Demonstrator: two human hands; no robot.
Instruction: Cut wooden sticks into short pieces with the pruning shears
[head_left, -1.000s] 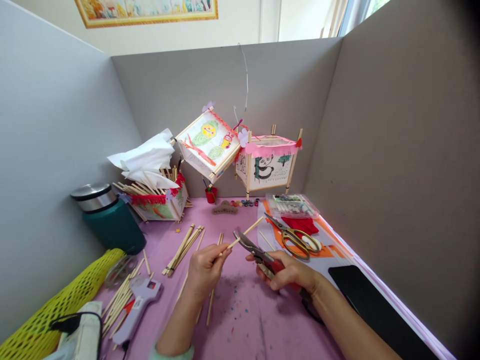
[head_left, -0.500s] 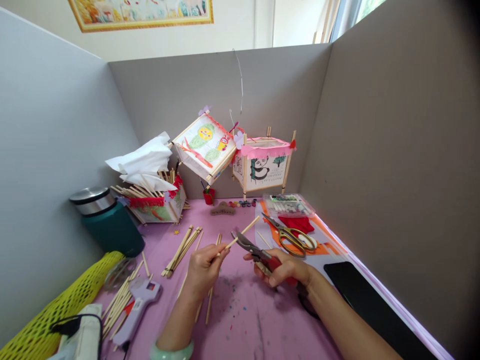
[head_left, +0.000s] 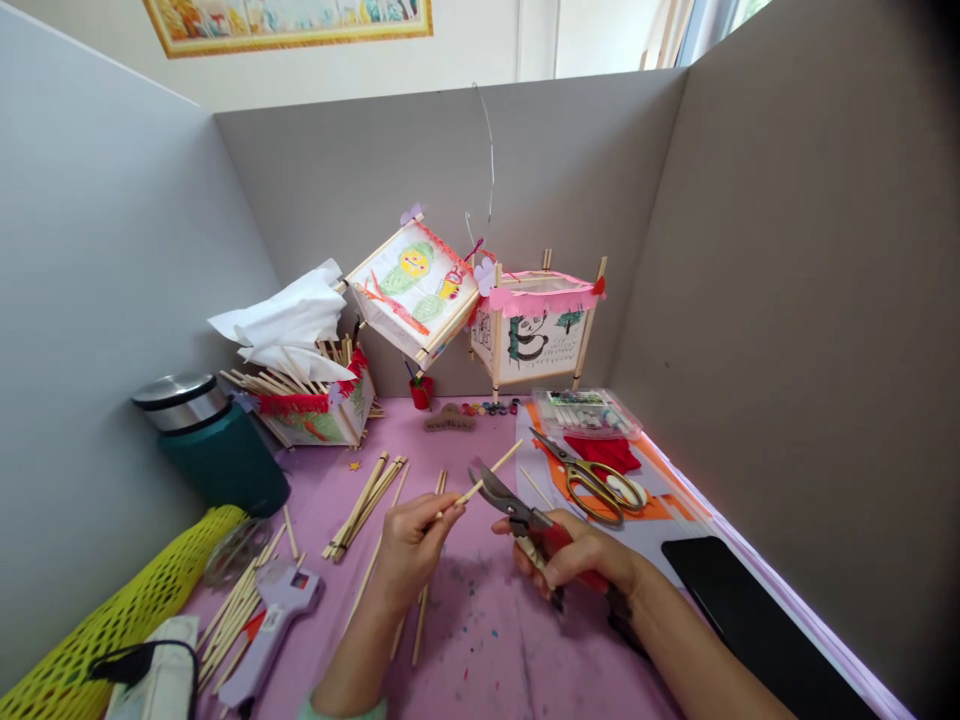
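Pinched in my left hand [head_left: 420,540] is a thin wooden stick [head_left: 507,457] that slants up to the right. My right hand [head_left: 581,560] is wrapped round the red handles of the pruning shears [head_left: 506,497]. The shears' blades are around the stick, a little beyond my left fingertips. More sticks lie under and beside my left forearm, and a bundle of sticks [head_left: 365,505] tied with dark bands lies to its left on the pink tabletop [head_left: 480,640].
Two paper lanterns [head_left: 416,285] [head_left: 544,335] are at the back. At left stand a teal bottle [head_left: 225,455] and a stick-filled box [head_left: 315,425], with a glue gun [head_left: 274,620] nearer. Gold scissors [head_left: 592,480] and a black phone [head_left: 750,610] are at right.
The view has shifted slightly, so the lanterns and items at right appear further right. Both hands keep their holds, and the shears' blades remain around the stick.
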